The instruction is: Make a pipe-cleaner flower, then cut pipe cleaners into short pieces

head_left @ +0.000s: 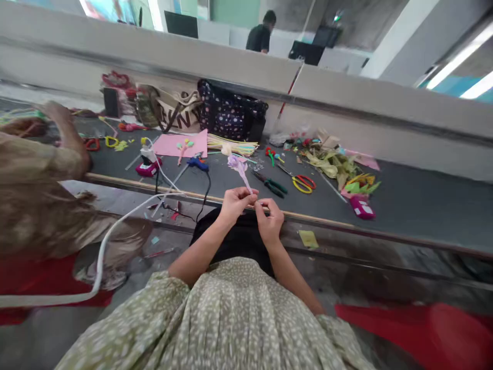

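A pale purple flower-like piece (238, 165) on a thin stem points up and away over the table's front edge. My left hand (235, 204) is closed round the lower part of its stem, thumb and fingers pressed together. Close beside it, my right hand (269, 215) is closed in a pinch near the stem's bottom end; what lies between its fingertips is too small to name. Just beyond the hands on the dark table (416, 205) are green-handled pliers (271, 184) and scissors (302, 183) with red and yellow handles.
A blue glue gun (197, 164), pink paper (169, 144), pale strips (234, 145) and a dotted bag (231, 113) are beyond. Dried leaves (335, 169) lie right. A co-worker's arm (65, 128) reaches over the table at left. A white cable (103, 252) hangs at left.
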Demonstrator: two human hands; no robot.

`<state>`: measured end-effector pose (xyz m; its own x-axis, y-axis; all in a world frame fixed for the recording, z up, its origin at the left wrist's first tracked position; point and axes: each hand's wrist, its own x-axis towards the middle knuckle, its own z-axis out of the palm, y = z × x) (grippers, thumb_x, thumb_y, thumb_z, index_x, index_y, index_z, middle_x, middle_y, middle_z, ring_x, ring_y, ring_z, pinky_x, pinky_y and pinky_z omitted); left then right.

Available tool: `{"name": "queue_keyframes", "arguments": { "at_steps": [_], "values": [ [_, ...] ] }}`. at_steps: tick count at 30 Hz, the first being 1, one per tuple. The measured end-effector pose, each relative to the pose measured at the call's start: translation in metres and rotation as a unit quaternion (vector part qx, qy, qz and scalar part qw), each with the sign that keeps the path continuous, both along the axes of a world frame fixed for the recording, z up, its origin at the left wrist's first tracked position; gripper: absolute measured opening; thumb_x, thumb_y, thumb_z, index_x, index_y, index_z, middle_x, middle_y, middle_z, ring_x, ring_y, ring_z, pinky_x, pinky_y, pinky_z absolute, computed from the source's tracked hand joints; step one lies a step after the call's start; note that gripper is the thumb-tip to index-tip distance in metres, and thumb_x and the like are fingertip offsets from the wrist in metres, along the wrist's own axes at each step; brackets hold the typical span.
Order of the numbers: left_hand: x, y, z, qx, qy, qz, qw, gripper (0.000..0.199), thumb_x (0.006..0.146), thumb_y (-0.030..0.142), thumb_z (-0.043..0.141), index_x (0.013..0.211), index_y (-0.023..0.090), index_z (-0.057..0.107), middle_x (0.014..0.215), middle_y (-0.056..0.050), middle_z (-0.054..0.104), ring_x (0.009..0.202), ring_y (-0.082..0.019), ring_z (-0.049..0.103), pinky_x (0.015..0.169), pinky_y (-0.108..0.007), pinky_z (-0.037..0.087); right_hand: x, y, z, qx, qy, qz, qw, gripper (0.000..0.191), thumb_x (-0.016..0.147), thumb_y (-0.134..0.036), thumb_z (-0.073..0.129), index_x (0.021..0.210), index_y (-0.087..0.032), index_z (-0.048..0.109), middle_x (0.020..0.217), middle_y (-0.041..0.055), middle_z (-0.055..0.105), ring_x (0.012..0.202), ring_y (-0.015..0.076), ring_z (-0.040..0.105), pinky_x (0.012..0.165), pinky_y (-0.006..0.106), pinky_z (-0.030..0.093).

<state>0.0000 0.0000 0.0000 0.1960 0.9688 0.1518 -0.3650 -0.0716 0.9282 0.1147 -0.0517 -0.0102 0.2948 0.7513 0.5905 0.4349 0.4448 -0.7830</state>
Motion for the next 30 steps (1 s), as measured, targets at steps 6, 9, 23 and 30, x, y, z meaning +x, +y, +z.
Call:
{"name": "queue_keyframes", "arguments": {
  "at_steps": [6,9,23,30],
  "values": [
    [-0.0005,-0.0011,0.0005,0.014,-0.017,-0.021,1.000,0.026,0.062,0.032,0.083,0.078,0.012,0.075,0.062,-0.001,0.068,0.055,-0.010,0.059,0.056,-0.022,0.051,-0.0042,0.0005,0.0005,-0.067,0.197,0.099,0.973,0.014,0.081,-0.030,0.066,0.071,-0.021,0.062,0.064,-0.0037,0.060,0.060,0.0125,0.052,0.062,0.026,0.042],
    [-0.0013,-0.0026,0.0024,0.021,-0.024,-0.028,0.999,0.027,0.063,0.032,0.083,0.080,0.013,0.076,0.062,-0.001,0.068,0.054,-0.011,0.059,0.055,-0.023,0.050,-0.0058,0.0014,0.0002,-0.096,0.293,0.144,0.940,0.011,0.078,-0.028,0.069,0.071,-0.022,0.063,0.063,-0.0041,0.060,0.060,0.0118,0.054,0.064,0.026,0.044],
    [-0.0012,-0.0051,0.0037,0.031,-0.038,-0.040,0.998,0.026,0.066,0.032,0.083,0.082,0.013,0.076,0.065,-0.001,0.067,0.056,-0.010,0.059,0.056,-0.022,0.050,-0.0043,0.0031,-0.0006,-0.143,0.381,0.187,0.894,0.015,0.074,-0.028,0.071,0.069,-0.021,0.059,0.061,-0.0051,0.056,0.057,0.0109,0.052,0.062,0.025,0.045],
    [-0.0011,-0.0034,-0.0010,0.056,0.011,-0.022,0.998,0.027,0.071,0.035,0.079,0.089,0.014,0.077,0.066,-0.001,0.066,0.059,-0.008,0.056,0.059,-0.021,0.048,0.0006,-0.0015,-0.0034,0.035,-0.009,-0.010,0.999,0.011,0.088,-0.027,0.059,0.079,-0.021,0.061,0.074,-0.0009,0.061,0.070,0.0152,0.055,0.069,0.029,0.044]
  ]
}}
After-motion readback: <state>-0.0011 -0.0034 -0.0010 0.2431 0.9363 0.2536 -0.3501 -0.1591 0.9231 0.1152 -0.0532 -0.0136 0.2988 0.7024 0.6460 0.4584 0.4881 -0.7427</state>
